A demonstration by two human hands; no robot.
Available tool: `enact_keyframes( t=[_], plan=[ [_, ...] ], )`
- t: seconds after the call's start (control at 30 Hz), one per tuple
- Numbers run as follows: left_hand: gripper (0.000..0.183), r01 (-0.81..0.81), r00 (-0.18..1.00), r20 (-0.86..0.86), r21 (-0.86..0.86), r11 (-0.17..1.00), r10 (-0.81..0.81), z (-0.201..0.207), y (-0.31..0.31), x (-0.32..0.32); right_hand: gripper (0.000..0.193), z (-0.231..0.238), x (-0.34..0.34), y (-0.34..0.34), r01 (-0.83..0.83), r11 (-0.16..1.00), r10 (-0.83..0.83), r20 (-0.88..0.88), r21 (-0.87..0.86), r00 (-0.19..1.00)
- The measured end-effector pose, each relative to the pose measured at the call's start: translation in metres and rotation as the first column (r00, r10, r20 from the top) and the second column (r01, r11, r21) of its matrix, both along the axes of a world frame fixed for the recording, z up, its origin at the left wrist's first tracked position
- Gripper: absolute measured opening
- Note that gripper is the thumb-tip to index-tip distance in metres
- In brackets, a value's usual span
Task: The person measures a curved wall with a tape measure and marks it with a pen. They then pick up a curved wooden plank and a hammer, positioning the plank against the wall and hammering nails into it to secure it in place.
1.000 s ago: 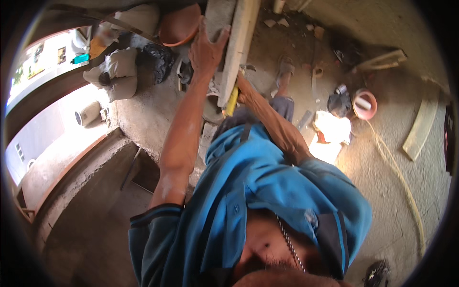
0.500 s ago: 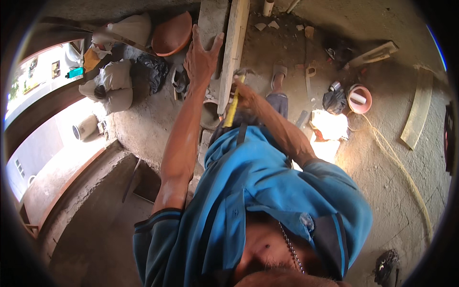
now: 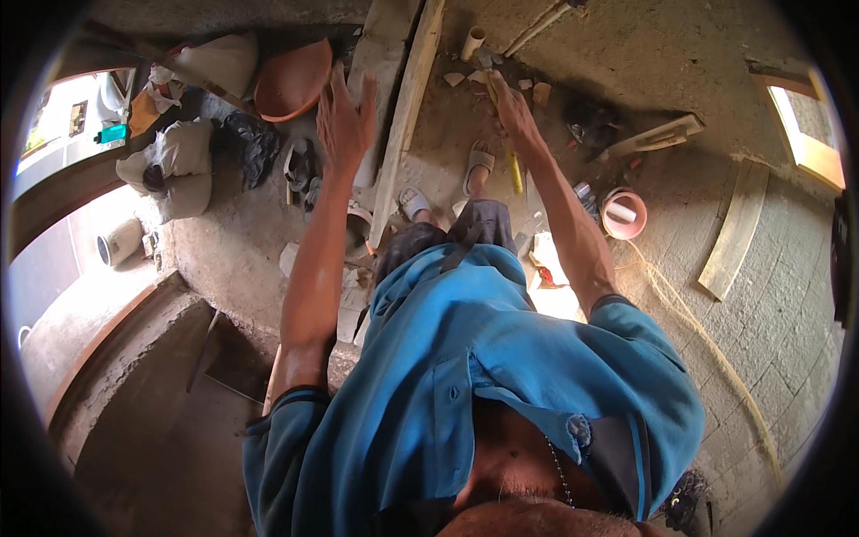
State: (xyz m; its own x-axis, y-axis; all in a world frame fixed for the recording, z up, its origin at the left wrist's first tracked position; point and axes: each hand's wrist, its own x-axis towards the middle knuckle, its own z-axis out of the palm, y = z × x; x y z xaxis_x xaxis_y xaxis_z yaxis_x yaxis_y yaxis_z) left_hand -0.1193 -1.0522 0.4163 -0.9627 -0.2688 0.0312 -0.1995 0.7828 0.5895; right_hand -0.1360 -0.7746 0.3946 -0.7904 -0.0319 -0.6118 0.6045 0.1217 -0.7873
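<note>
My left hand is stretched out with its fingers apart and nothing in it. It is nearest to a broad grey board, and a long wooden plank stands just right of that. My right hand is raised further right, closed round a hammer with a yellow handle. The hammer's dark head points away from me beyond my fingers, and the lower end of the handle shows below my wrist.
A reddish basin, a black plastic bag and pale sacks lie at the left. On the right are a reddish bucket with a white roll, a rope and a loose board. Rubble lies ahead.
My right hand has swung forward and right with the hammer, away from the plank's near end. My left hand has shifted slightly left, still open. The view has moved too.
</note>
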Motion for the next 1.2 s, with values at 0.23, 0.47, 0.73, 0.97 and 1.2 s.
enact_keyframes(
  t=[0.23,0.47,0.73,0.97,1.2],
  plan=[
    [0.090,-0.053,0.998,0.022,0.031,0.998,0.052,0.044,0.069,-0.139,0.064,-0.033,-0.079,-0.001,-0.021,0.894,0.093,0.139,-0.448,0.986],
    [0.098,-0.017,0.967,0.252,-0.011,1.000,0.019,0.024,0.066,-0.198,0.066,-0.069,-0.101,0.007,-0.121,0.986,0.146,-0.257,0.114,0.955],
    [0.094,-0.039,0.998,0.047,-0.148,0.988,0.046,0.013,0.077,-0.192,0.037,-0.075,-0.099,-0.030,-0.034,0.999,0.036,-0.378,0.012,0.925],
    [0.083,0.035,0.987,-0.147,-0.168,0.985,-0.060,0.014,0.074,-0.199,0.033,-0.064,-0.118,-0.011,-0.210,0.948,0.305,-0.504,0.239,0.808],
    [0.081,0.018,0.986,0.169,-0.150,0.989,0.007,0.039,0.080,-0.193,0.040,-0.066,-0.136,0.012,-0.379,0.853,0.519,-0.506,0.358,0.689]
  ],
)
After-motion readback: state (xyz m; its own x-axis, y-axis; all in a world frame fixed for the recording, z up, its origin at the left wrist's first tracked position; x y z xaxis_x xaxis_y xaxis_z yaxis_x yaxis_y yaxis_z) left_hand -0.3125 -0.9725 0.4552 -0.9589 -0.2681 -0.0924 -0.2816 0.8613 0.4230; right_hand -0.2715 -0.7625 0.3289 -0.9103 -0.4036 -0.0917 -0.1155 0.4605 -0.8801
